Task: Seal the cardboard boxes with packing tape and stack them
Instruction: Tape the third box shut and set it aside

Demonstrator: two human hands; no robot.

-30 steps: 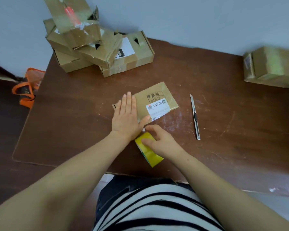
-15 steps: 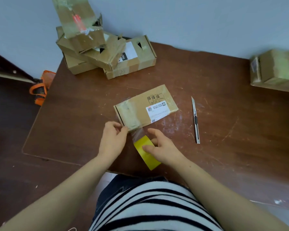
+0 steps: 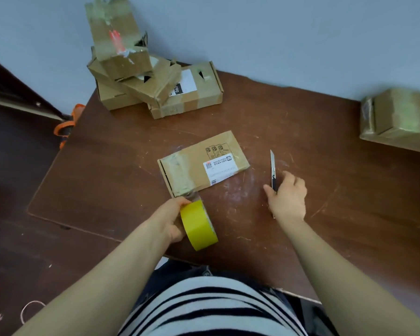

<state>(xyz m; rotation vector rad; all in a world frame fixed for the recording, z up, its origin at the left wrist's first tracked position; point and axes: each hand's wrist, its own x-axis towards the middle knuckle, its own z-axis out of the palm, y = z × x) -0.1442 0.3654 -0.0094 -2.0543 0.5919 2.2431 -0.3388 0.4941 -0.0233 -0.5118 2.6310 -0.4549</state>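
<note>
1. Head view, the only one I have. My read of the step: cut the strip that runs from box to roll.
2. Left hand (image 3: 169, 221) grips the roll (image 3: 199, 226). It is yellow, stood on edge on the worktop (image 3: 301, 132), just in front of the box's near corner.
3. Right hand (image 3: 289, 197) is curled round the handle of the knife (image 3: 272, 166). The blade points away from me, and the knife lies right of the box, apart from it.
4. To do it well:
   - Pull the roll back so the clear strip (image 3: 192, 196) is taut.
   - Bring the blade to the strip close to the roll and cut across in one pass, edge away from the left fingers.
   - Press the loose end down round the box edge.
5. Likely risk: a slack strip folds on itself and sticks.
6. Box (image 3: 204, 166) is flat and brown, mid worktop, set at an angle.
   - A white label and printed phone outlines are on top.
   - Glossy, wrinkled clear tape covers its left end.
7. Stack (image 3: 153, 76) sits at the far left corner by the wall, untidy, with the top box tilted.
8. Another box (image 3: 398, 117) is at the right edge, blurred.
</note>
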